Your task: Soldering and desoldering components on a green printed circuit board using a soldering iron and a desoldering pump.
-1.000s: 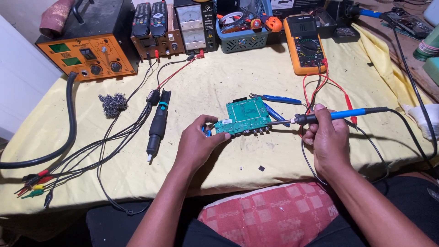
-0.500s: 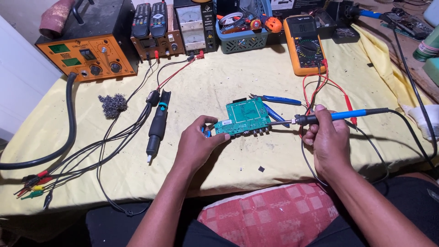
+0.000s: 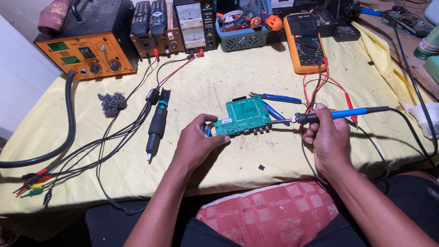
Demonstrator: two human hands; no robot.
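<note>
A green circuit board (image 3: 247,114) is tilted up off the yellow cloth, gripped at its near left corner by my left hand (image 3: 196,144). My right hand (image 3: 327,137) holds a soldering iron (image 3: 336,114) with a blue handle. Its metal tip points left and reaches the board's right edge. The iron's black cord runs off to the right. Blue-handled cutters (image 3: 274,103) lie just behind the board.
An orange rework station (image 3: 87,55), a power supply (image 3: 192,25), two remotes (image 3: 148,16) and an orange multimeter (image 3: 304,43) line the back. A black handpiece (image 3: 156,123), steel wool (image 3: 112,103) and clip leads (image 3: 32,183) lie left. A small black chip (image 3: 261,167) sits near the front edge.
</note>
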